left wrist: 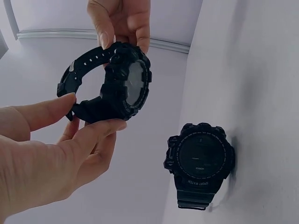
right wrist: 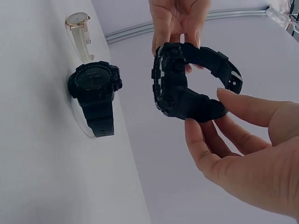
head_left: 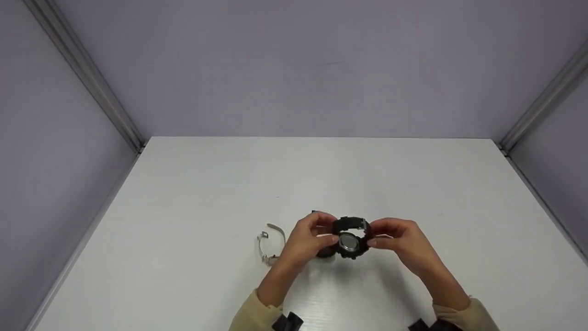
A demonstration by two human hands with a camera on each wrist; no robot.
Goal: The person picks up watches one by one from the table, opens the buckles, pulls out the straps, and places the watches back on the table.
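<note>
Both hands hold one black sport watch (head_left: 350, 239) just above the white table (head_left: 321, 174), its round face toward the head camera. My left hand (head_left: 331, 233) pinches the strap near the case between thumb and fingers (left wrist: 96, 112). From the other side, my right hand (head_left: 371, 235) pinches the case and strap (right wrist: 205, 109). The held watch (left wrist: 122, 84) has its strap curved into a loop (right wrist: 187, 86). A second black sport watch (left wrist: 201, 158) lies face up on the table beneath the hands (right wrist: 96, 91), mostly hidden behind my left hand in the head view.
A slim watch with a pale strap and gold-rimmed face (head_left: 268, 243) lies on the table left of my left hand (right wrist: 79, 28). Lilac walls with metal corner rails (head_left: 87, 78) enclose the table on three sides.
</note>
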